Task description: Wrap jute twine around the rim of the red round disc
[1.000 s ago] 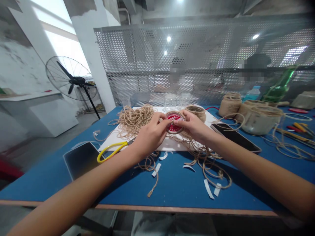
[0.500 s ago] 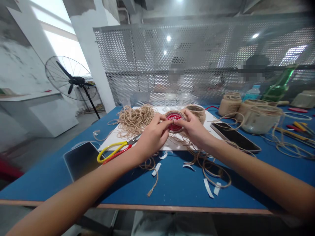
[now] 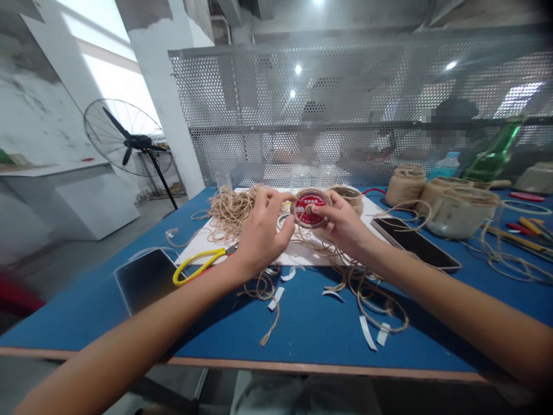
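Observation:
In the head view, a round red jar lid [image 3: 307, 203] with pale printing and twine around its rim is raised over the white sheet [image 3: 298, 253]. My right hand [image 3: 341, 222] grips it from the right, thumb pressed on its face. Fingers apart, my left hand [image 3: 270, 225] is open at the lid's left edge; whether a fingertip touches the rim I cannot tell. A loose heap of twine [image 3: 231, 207] lies behind my left hand. Yellow-and-red-handled scissors [image 3: 194, 262] lie by my left forearm, which covers part of them. Behind my right hand stands a twine-wrapped jar [image 3: 352, 199].
Phones [image 3: 415, 242] lie on the blue table [image 3: 302, 334] at both sides. Twine-wrapped jars [image 3: 406, 184], a green bottle [image 3: 495, 150] and pens stand or lie at the right. Clear glass jars [image 3: 301, 177] are at the back. Paper scraps [image 3: 367, 332] and loose twine lie in front.
My left hand has drawn off the lid's face and spread its fingers. The lid has tilted to show more of its face, still in my right hand.

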The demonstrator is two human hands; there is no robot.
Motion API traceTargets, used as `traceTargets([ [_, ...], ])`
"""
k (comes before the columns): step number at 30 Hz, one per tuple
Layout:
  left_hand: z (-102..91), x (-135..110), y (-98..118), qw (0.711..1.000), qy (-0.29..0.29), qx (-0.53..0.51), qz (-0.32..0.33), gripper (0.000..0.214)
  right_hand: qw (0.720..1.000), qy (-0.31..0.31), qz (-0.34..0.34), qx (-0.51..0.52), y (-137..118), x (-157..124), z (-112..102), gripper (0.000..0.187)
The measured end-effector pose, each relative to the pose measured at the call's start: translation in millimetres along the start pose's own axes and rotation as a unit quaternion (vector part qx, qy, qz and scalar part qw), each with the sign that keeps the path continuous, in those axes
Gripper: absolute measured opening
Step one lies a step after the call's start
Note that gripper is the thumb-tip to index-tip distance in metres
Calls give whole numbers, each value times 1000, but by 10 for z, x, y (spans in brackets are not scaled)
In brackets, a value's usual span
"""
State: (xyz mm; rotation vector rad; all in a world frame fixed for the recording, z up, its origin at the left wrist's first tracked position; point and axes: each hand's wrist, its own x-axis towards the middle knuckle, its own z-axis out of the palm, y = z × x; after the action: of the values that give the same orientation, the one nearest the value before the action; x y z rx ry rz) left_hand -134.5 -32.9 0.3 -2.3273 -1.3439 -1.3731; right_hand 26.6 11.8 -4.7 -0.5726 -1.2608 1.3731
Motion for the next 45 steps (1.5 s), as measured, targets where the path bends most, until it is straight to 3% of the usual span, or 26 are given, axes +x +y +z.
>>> traceTargets([
  [2,3,33,-35,997,-6,-64,-46,37,1000,6,6,13,-5,-3,13,25],
  [5,48,50,-94,983,-95,-140,-74,39,1000,1,21,18,2,-30,36,24],
  [7,70,46,-107,978,-113,-159,-74,35,1000,-6,24,-1,15,-49,42,23],
  [11,31,47,-60,981,-100,-156,-53,36,997,-39,-5,-59,29,-40,9,26],
  [15,-38,70,-27,984,-126,-120,-41,35,990,-99,-2,-103,-11,27,-62,39],
  [18,-57,91,-46,981,-147,-120,-29,36,975,-149,-1,-164,-63,70,-116,33],
  [23,-75,117,-52,973,-196,-120,-6,37,952,-177,-7,-250,-130,78,-161,29],
  [26,-74,106,-45,976,-190,-104,4,39,946,-199,2,-258,-139,72,-156,23],
  [32,-50,29,-33,995,-90,18,31,39,970,-141,25,-199,-113,62,-146,23],
  [37,-38,-16,17,982,-110,147,34,22,980,-102,43,-167,-112,35,-105,25],
  [45,-15,-28,-7,983,-110,132,62,26,989,-81,40,-114,-69,18,-64,25],
])
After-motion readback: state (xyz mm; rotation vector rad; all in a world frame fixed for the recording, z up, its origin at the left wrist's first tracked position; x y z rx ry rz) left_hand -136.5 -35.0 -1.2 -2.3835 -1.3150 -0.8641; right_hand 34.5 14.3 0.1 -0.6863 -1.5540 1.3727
